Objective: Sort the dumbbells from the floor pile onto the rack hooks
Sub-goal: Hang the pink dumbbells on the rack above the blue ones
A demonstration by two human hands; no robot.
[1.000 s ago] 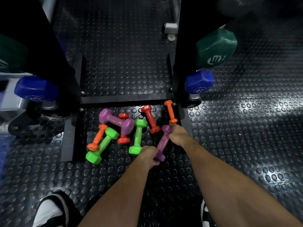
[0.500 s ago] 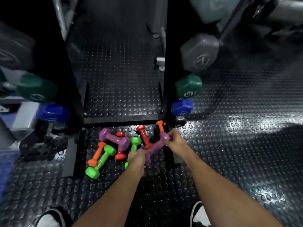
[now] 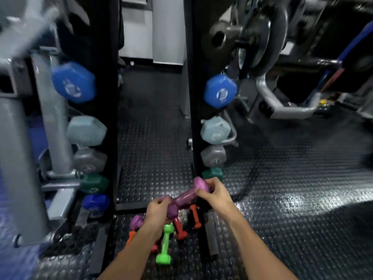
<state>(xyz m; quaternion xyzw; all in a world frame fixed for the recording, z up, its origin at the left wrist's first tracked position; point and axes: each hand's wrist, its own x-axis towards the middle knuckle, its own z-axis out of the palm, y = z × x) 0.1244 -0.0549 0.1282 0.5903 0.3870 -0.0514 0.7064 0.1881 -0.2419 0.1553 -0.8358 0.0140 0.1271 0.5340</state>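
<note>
Purple dumbbell (image 3: 184, 199) now higher off the pile, fingers of both hands curled round its ends.

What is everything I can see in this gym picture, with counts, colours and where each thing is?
Held purple dumbbell: one, purple, lifted above the floor pile, gripped at both ends.
Floor pile: small dumbbells on the floor between the posts; one green, one purple, at least two red, some orange; partly hidden by the arms.
Racked dumbbells: five heads showing at each post, blue, pale blue, grey, green, with dark blue lowest on the left.
Rack posts: two, black, upright.
Floor: black, studded.
Weight machine: grey and black, upper right, blurred.
Left hand: grips the lower end.
Right hand: grips the upper end.
</note>
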